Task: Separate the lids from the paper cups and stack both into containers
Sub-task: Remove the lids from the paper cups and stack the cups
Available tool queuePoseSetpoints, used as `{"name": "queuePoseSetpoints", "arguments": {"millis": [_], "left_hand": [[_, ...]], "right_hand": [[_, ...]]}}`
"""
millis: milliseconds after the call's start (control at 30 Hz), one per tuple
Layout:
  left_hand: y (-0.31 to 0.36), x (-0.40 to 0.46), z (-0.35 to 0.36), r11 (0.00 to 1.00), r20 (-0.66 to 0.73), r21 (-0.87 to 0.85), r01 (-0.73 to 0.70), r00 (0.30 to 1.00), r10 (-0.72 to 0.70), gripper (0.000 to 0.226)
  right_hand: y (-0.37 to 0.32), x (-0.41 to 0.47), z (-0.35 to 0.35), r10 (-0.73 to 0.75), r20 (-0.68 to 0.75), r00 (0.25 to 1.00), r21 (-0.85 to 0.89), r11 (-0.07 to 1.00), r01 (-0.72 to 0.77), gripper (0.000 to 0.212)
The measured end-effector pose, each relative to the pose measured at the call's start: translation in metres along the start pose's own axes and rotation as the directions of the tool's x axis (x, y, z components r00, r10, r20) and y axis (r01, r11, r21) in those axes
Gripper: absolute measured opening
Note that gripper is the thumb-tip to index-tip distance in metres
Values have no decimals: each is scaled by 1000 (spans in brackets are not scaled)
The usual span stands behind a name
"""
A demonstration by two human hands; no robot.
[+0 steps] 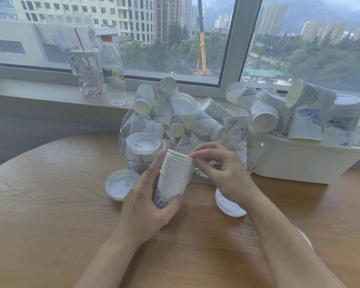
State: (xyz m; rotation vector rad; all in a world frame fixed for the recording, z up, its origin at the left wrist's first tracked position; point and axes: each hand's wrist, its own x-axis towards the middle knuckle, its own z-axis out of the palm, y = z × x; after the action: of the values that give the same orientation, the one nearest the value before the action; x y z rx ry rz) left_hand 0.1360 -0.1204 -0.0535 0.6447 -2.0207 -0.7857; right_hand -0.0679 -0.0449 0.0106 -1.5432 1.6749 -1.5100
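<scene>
Item: cup stack (175, 173). Nested paper cups, rims uppermost, tilted a little, held above the worktop (50, 204). Left hand (146, 204) wrapped round the lower body, fingers curled under the base, thumb running up the side. Right hand (222, 175) at the top rim, fingertips (192, 156) pinching or steadying the uppermost cup; which of the two could not be told.

Just left of the left fingers: one lid (121, 183), flat on the worktop, hollow side up. Below the right fingers: a second lid (229, 204), partly hidden by the right wrist.

Just behind both hands: clear bin (125, 129), heaped with loose cups and lids. Beyond the right fingers: white tub (299, 163), likewise heaped, some cups there capped.

Far beyond, on the sill: plastic bottle (112, 69) and clear drinks cup (86, 73) with straw.

Step in hand, as judged: nesting delidded cups into one stack; task early, both heaps large. Next move calls for seating the top cup squarely, then freeing the right hand to fetch another capped cup.

Hidden or unclear: stack base behind the left fingers; cup count blurred; a pale shape under the right forearm unidentified; bin floors unseen.
</scene>
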Motion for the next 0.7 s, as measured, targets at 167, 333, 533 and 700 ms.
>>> {"name": "queuePoseSetpoints", "arguments": {"millis": [167, 333, 533, 700], "left_hand": [[-2, 0, 1, 1000, 12, -4, 9, 1000, -9, 108], [-1, 0, 2, 1000, -1, -27, 6, 1000, -6, 104], [-4, 1, 4, 999, -13, -52, 15, 1000, -15, 105], [5, -1, 1, 997, -91, -67, 24, 995, -30, 111]], "right_hand": [[0, 1, -2, 22, 49, 999, -40, 999, -20, 12], [-3, 4, -21, -58, -168, 984, -206, 978, 23, 32], [0, 14, -49, -62, -284, 957, -454, 888, -77, 55], [-1, -3, -21, -93, -235, 967, -353, 936, 4, 43]]}}
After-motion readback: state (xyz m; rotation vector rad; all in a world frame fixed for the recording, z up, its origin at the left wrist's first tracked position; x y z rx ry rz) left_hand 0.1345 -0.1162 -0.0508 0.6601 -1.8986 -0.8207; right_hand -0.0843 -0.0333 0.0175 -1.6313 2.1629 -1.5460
